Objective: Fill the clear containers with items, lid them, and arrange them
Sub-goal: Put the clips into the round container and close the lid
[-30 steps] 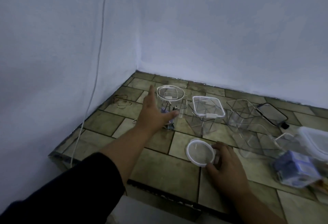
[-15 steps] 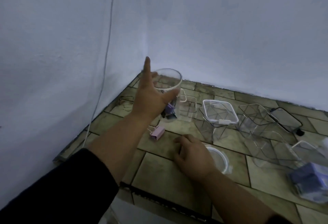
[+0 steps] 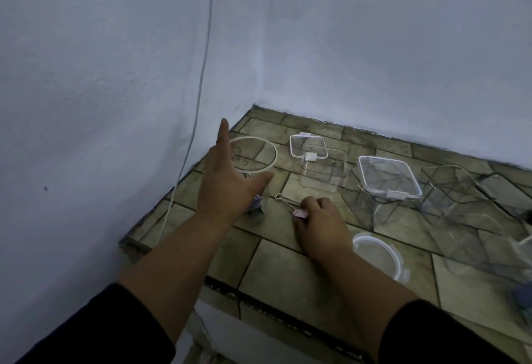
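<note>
Starting at the fingertips (image 3: pixel 309 202) of the right hand (image 3: pixel 319 219), a pink binder clip (image 3: pixel 300 213) is seen pinched low against the tiled counter (image 3: pixel 276 265), just below the middle of the frame. The fingers are curled over the clip's pink body. Its long axis runs diagonally, with the wire handles (image 3: pixel 283 199) pointing toward the upper left and lying flat on the tile.

Left of centre, the left hand (image 3: pixel 227 185) is wrapped around a round clear container (image 3: pixel 254 157). The thumb (image 3: pixel 260 179) is laid across the near wall and the index finger (image 3: pixel 223 136) is stretched straight up past the rim; the other fingers are hidden behind the hand. The container is held roughly upright with its open mouth turned up and toward the camera. Dark purple items (image 3: pixel 257 205) are visible at its base, beside the heel of the hand. Whether the base rests on the tiles cannot be told.

To the lower right of the right hand, a round lid (image 3: pixel 377 254) is lying flat on the counter. Toward the upper right of the clip an open square container (image 3: pixel 322 173) is set, with a loose square lid (image 3: pixel 308 146) lying at its far left corner. Further right a lidded square container (image 3: pixel 388 180) is placed, and beyond it an open faceted container (image 3: pixel 454 188). A white cable (image 3: pixel 201 69) is run down the wall in the upper left.
</note>
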